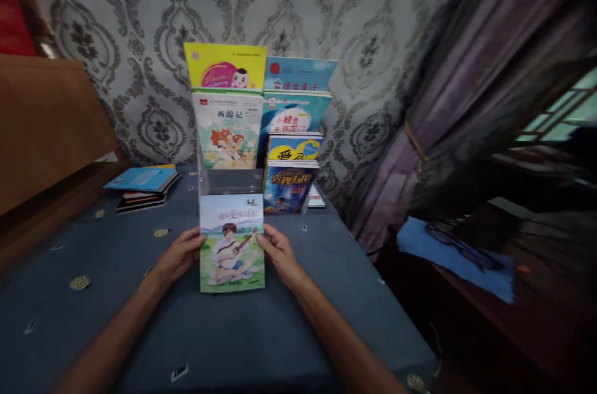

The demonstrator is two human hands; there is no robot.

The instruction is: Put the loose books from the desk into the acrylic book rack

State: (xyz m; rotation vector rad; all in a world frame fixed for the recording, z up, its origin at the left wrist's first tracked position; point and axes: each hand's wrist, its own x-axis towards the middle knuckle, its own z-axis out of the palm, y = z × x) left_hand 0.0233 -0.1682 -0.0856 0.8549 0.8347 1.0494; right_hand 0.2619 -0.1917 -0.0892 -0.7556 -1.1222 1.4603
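Damask-patterned wallpaper (233,2), grey with dark scrollwork, backed a table spread with blue cloth (298,332) bearing small printed motifs. Softcover book (232,257) was between both hands, front cover toward the viewer, just before a tiered clear rack (228,181); could not tell whether its lower edge touched the cloth. Left hand (183,251) pinched its left edge around mid-height; right hand (280,252) pinched the right edge opposite, thumb at the margin. Fingertips behind the cover hidden. Cover a flat rectangle, pale blue over green, showing a figure with a stringed instrument. Rack held paperbacks (233,127) in stepped rows. Leftward, thin books (140,179) lay piled unevenly; rightward, a purple curtain (387,189) hung in gathered folds, tied with cord (415,142).
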